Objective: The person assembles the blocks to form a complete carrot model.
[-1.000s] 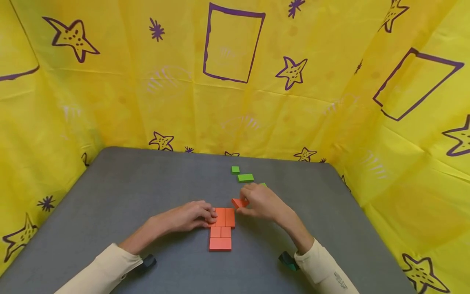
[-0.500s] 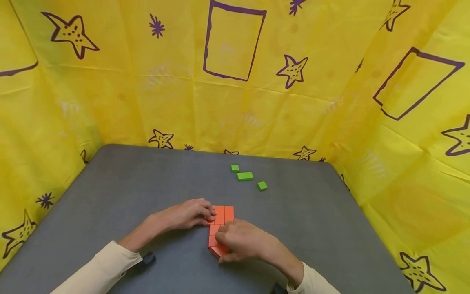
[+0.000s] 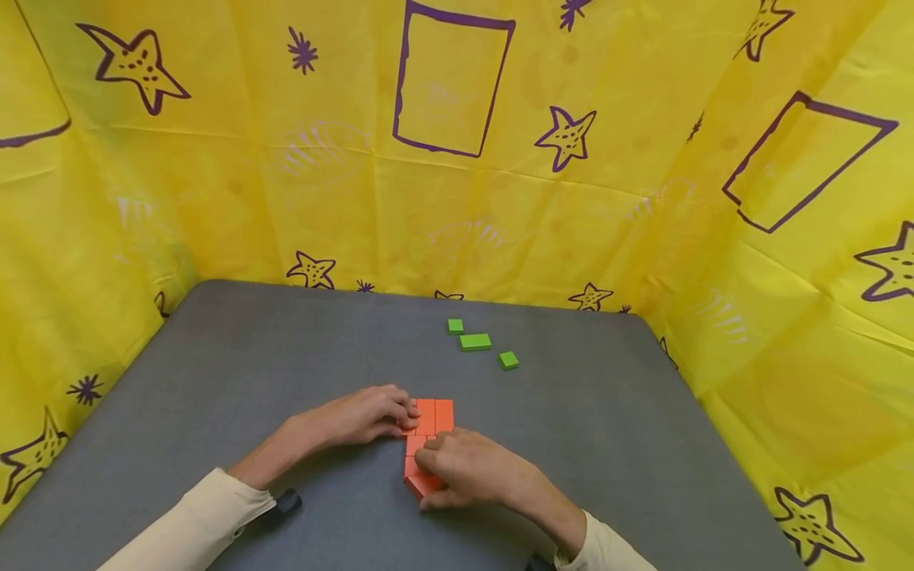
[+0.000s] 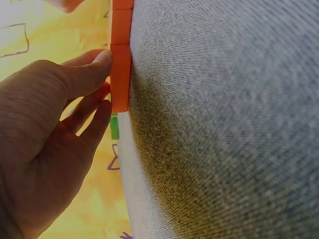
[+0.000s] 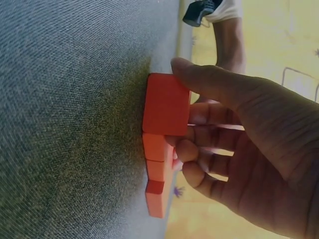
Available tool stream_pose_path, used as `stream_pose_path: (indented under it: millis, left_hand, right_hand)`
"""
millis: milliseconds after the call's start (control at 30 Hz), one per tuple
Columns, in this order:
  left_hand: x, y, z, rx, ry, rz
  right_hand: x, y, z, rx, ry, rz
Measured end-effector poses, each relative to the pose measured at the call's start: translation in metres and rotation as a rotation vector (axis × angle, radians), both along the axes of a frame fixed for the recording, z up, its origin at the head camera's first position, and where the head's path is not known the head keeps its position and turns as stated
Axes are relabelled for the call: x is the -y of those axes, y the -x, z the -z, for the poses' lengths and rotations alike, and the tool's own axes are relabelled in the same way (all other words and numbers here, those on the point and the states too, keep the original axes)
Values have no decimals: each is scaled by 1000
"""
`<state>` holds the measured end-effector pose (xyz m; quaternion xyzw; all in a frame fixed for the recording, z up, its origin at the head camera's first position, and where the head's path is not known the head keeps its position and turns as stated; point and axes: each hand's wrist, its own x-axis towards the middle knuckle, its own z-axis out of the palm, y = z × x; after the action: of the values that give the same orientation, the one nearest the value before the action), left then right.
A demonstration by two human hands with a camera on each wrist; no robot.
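Left hand grips the red assembly's far-left block; right hand pinches its near-end block. Best eased in square, pressing lightly (neighbours could shift).

The orange blocks look smooth and matt; wood or plastic, I cannot tell. The green blocks look similarly flat-finished. Rough, woven-looking cloth covers the tabletop; the curtain is creased, faintly shiny fabric, the sleeves matt cloth.

Grey table carries orange blocks (plus three green blocks)
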<state>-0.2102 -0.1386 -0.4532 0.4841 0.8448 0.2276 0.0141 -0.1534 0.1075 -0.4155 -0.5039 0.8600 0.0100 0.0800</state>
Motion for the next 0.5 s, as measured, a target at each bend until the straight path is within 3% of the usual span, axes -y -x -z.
stream_pose_path:
  millis: [500]
  left_hand:
    - [0,-1,0,-4,-1,1]
  right_hand:
    - [-2,0,2,1,32,-13]
